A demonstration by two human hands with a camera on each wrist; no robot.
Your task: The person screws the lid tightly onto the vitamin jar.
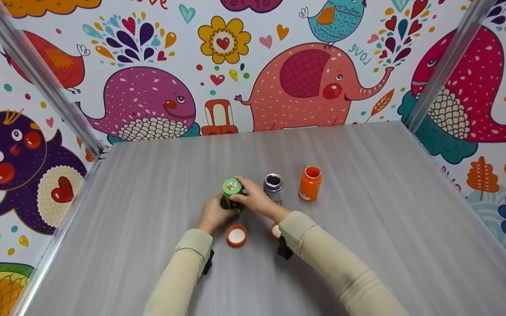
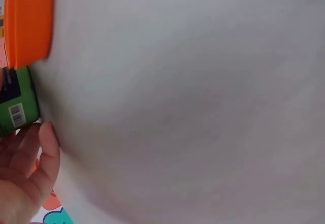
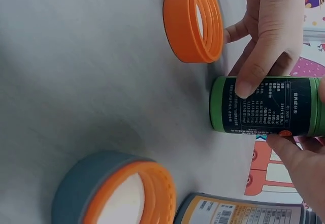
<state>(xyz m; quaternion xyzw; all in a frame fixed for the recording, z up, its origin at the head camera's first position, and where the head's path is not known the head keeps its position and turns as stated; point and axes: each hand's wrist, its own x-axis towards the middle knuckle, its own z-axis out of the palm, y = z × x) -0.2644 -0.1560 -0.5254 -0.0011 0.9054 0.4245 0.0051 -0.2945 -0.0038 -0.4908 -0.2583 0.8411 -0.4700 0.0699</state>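
Note:
A small green bottle [image 1: 232, 186] with a dark printed label stands upright on the table between both hands. My left hand [image 1: 218, 213] grips its lower body from the left; in the right wrist view the left thumb [image 3: 249, 82] presses the label. My right hand [image 1: 255, 197] holds the bottle near its top, fingers and thumb around the green lid. The left wrist view catches only the green base [image 2: 20, 102] and part of the left hand [image 2: 25, 173]. An orange cap [image 1: 236, 235], white inside, lies in front of the bottle.
To the right stand an uncapped grey bottle [image 1: 273, 184] and an uncapped orange bottle [image 1: 310, 184]. A second cap [image 3: 109, 183], grey outside and orange inside, lies under the right forearm. Printed panels [image 1: 156, 101] border the table's back and sides.

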